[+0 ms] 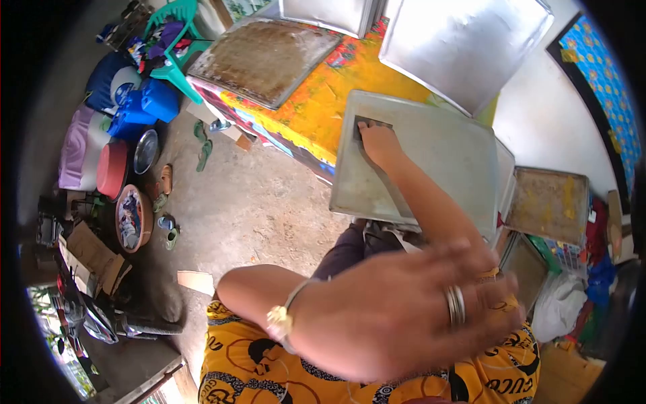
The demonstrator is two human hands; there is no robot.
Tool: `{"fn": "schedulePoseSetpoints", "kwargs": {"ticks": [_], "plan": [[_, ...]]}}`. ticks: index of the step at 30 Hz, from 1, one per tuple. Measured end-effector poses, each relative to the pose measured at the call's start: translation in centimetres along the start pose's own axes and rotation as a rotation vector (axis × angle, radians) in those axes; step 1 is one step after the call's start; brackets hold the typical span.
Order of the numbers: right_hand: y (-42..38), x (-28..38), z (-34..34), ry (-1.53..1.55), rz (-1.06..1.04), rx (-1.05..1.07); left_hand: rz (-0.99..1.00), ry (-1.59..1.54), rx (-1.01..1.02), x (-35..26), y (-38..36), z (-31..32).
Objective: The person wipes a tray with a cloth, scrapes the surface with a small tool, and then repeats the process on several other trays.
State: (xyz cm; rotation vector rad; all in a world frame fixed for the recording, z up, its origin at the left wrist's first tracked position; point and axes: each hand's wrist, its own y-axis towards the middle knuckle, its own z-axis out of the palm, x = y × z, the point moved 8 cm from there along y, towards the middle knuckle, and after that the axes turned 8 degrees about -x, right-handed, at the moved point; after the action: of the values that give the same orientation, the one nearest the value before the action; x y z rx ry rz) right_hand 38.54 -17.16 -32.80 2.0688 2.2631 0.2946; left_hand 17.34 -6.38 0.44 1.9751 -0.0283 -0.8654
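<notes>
My right hand (379,143) presses a thin dark rectangular pad (383,124) onto a large grey metal tray (444,161), near its upper left corner. Its fingers are bent over the pad, whose exact kind I cannot make out. The tray rests at the table's near edge, in front of my legs. Close to the camera, my left hand (397,310) is raised across my body with its fingers stretched out to the right. It holds nothing, wears rings and a bracelet, and is partly blurred.
A brown-stained tray (266,57) lies on the table's orange flowered cloth (316,121). A shiny tray (464,47) leans against the wall. Another stained tray (548,205) sits at right. On the left floor are a laundry basin (143,222), blue containers (158,101) and several sandals.
</notes>
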Motion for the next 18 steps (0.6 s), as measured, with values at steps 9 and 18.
{"fn": "schedulePoseSetpoints", "kwargs": {"ticks": [9,18], "plan": [[-7.3,-2.2,-3.1,0.06,-0.043,0.097,0.025,-0.258,-0.022,-4.0,0.5,0.7],[-8.9,-9.0,-3.4,-0.003,0.213,0.199,0.089,-0.318,0.052,-5.5,-0.4,2.8]]}}
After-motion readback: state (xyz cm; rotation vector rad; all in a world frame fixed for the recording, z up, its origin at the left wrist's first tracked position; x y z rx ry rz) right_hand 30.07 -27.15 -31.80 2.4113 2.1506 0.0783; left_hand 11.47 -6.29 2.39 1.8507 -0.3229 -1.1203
